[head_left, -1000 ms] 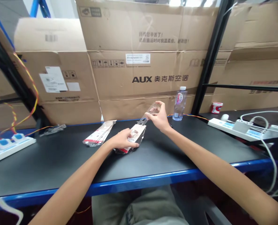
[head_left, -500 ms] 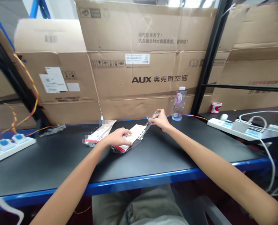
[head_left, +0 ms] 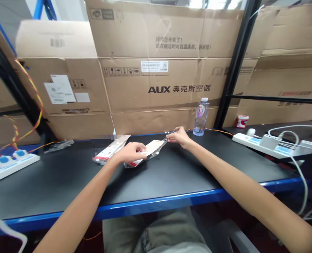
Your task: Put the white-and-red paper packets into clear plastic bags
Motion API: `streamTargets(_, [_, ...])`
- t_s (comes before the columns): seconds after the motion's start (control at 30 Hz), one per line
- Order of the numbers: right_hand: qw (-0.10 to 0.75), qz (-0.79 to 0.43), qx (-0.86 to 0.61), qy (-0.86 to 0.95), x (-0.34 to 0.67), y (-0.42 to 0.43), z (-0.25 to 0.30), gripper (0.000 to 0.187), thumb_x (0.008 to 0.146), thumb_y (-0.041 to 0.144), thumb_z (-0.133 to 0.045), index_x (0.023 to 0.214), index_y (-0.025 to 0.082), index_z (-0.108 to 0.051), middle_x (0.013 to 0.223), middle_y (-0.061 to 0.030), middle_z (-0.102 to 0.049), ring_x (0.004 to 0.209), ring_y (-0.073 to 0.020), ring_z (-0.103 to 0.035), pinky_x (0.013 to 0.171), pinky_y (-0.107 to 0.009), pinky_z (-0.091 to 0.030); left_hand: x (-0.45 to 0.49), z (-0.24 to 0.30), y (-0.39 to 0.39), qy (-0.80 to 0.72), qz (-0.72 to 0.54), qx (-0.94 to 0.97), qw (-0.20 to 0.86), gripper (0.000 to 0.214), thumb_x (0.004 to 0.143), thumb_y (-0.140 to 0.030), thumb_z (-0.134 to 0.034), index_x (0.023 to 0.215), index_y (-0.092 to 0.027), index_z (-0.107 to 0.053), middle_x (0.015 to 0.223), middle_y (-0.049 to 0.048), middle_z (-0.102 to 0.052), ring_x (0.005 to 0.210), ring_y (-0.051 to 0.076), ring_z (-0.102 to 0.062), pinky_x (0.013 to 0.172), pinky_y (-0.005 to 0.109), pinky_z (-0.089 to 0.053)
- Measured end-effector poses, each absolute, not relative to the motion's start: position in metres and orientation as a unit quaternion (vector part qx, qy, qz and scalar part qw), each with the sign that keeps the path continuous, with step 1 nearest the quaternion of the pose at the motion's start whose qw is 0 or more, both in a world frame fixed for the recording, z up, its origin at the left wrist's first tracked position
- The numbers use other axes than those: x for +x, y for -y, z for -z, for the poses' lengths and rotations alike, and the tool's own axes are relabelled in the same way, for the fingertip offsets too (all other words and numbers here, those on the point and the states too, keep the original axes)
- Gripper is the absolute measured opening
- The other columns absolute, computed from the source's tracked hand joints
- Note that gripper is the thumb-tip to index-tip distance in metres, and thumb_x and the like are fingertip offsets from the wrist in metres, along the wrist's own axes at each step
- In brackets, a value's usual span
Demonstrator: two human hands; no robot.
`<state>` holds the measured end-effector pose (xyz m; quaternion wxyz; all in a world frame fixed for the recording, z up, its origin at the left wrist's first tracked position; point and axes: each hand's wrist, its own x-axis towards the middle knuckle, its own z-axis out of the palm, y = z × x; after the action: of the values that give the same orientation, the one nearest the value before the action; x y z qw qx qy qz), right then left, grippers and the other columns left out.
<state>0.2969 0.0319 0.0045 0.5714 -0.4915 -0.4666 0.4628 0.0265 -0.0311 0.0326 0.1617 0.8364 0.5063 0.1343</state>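
A white and red printed card packet in a clear plastic bag lies at a slant over the black tabletop. My left hand is closed on its near left part, fingers over the card and thumb along the side. At the bag's far right end, my right hand pinches the clear plastic between thumb and fingers. Another packet of the same look rests just left of my left hand, partly covered by a blurred patch. What is inside either packet I cannot make out.
A clear water bottle stands upright at the back right. White power strips lie at the left and right. Crumpled clear plastic sits at the back left. Tall cardboard walls the back; a red and white tub stands beyond the post.
My right hand has lowered slightly, bringing the bag's clear end down. The packet has shifted a little up and left and lies flatter. My left hand has moved slightly up.
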Motion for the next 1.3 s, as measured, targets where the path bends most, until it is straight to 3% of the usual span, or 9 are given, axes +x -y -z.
streamTargets(0.63, [0.552,-0.484,-0.508,0.451,0.304,-0.04,-0.001,0.076,0.057,0.001,-0.081,0.111,0.021,-0.031,0.08,0.0001,-0.063,0.056,-0.0148,-0.068,0.056,-0.028,-0.064,0.025,-0.037,0.034,-0.5,-0.143,0.829,0.206,0.047,0.068,-0.047,-0.067,0.107,-0.022,-0.071,0.116,0.0055,-0.07,0.108,0.027,-0.062,0.096,0.033,-0.046])
streamTargets(1.03, [0.551,-0.479,-0.513,0.451,0.306,-0.045,0.003,0.07,0.06,0.001,-0.079,0.108,0.021,-0.033,0.075,0.0017,-0.064,0.056,-0.0142,-0.067,0.056,-0.027,-0.063,0.03,-0.023,0.026,-0.479,-0.118,0.862,0.117,0.057,0.066,-0.059,-0.068,0.109,-0.021,-0.07,0.117,0.007,-0.067,0.108,0.028,-0.06,0.093,0.032,-0.044])
streamTargets(1.3, [0.54,-0.481,-0.519,0.457,0.305,-0.043,0.001,0.068,0.06,-0.001,-0.076,0.109,0.019,-0.034,0.071,0.0016,-0.063,0.053,-0.0131,-0.065,0.056,-0.027,-0.062,0.029,-0.024,0.026,-0.485,-0.126,0.857,0.119,0.051,0.067,-0.058,-0.067,0.104,-0.024,-0.071,0.113,0.0054,-0.069,0.105,0.027,-0.061,0.089,0.03,-0.044])
